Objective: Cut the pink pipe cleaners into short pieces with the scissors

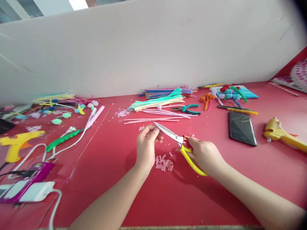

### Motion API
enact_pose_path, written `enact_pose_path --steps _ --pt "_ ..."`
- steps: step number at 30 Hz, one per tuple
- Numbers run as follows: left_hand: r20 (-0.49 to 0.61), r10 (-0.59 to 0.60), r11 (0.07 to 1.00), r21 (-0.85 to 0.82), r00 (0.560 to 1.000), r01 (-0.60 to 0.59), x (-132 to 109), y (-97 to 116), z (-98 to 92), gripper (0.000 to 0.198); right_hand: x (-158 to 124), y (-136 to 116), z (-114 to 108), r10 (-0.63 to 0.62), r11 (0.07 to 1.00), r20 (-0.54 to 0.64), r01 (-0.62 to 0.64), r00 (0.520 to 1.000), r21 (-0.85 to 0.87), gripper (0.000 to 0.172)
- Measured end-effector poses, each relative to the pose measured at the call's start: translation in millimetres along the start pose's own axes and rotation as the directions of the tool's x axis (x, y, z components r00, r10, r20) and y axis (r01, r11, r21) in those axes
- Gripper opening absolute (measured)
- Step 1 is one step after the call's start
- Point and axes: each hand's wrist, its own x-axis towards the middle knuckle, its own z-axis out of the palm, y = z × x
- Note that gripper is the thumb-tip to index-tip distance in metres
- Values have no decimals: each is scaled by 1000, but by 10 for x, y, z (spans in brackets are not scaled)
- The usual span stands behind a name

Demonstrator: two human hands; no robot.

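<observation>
My right hand (203, 155) grips a pair of scissors (189, 159) with yellow handles, its blades pointing up and to the left. At the blade tips, my left hand (146, 143) is closed, thumb against fingers. Whatever it pinches is too small or too hidden to make out. Below the blades, a small pile of short pink cut pieces (164, 163) lies on the red table. Just beyond my left hand are long pink pipe cleaners (151, 120), laid side by side.
Pliers (188, 109) and bundled mint and cream pipe cleaners (158, 100) lie farther back. At right are a black phone (242, 128) and a yellow glue gun (283, 134). Another glue gun (18, 143), a green-handled cutter (63, 140) and a purple power strip (31, 182) with cables occupy the left.
</observation>
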Motion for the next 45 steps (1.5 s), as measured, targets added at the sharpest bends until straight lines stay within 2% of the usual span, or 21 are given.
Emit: enact_pose_path --steps 3,6,8,10,14,16,18,20,23,24,29,33,35,37,40,43,45 --pt "20 -21 1000 4 1000 21 -8 12 16 7 14 -6 2 22 994 -11 -21 1000 107 28" --pt "130 -112 993 53 985 106 -34 18 47 10 35 -15 -2 78 939 10 -76 997 334 28" --pt "247 -190 978 130 950 162 -57 17 70 14 48 -23 -24 100 846 60 -116 993 520 28" --pt "353 -252 959 215 901 184 -79 13 87 17 56 -33 -62 105 702 133 -168 986 692 26" --pt "456 -336 924 329 824 194 -112 2 94 21 54 -60 -140 117 399 262 -287 958 871 23" --pt "468 -381 904 368 798 216 -127 2 93 23 50 -69 -159 121 333 289 -313 950 890 20" --pt "472 -420 885 401 775 235 -144 6 99 24 45 -74 -165 114 316 287 -309 951 897 17" --pt "461 -415 878 430 785 211 -161 10 112 22 40 -75 -164 103 325 277 -296 955 898 18" --pt "413 -299 890 445 860 96 -185 1 130 14 36 -72 -148 103 373 280 -298 955 879 21" --pt "406 -269 894 444 873 69 -194 -8 129 13 35 -71 -137 103 396 280 -297 955 869 22" --pt "438 -258 886 462 861 31 -233 -64 88 15 26 -63 -67 94 523 221 -238 971 819 23" --pt "424 -215 868 495 880 -27 -227 -61 88 14 34 -36 -74 146 504 151 -205 978 839 20" --pt "380 -179 865 500 908 -39 -201 -38 104 12 47 -19 -92 186 487 116 -194 976 852 19" --pt "302 -129 885 464 945 -28 -162 -12 115 11 59 -15 -104 196 509 106 -194 975 838 21" --pt "169 -42 952 306 985 -12 -93 9 100 12 61 -39 -103 132 623 123 -179 984 761 26" --pt "61 -3 992 123 998 -5 -32 1 62 12 41 -77 -98 41 768 101 -96 994 633 29" --pt "21 -10 999 43 1000 10 -8 -6 41 11 27 -84 -98 29 859 64 -58 997 509 30"
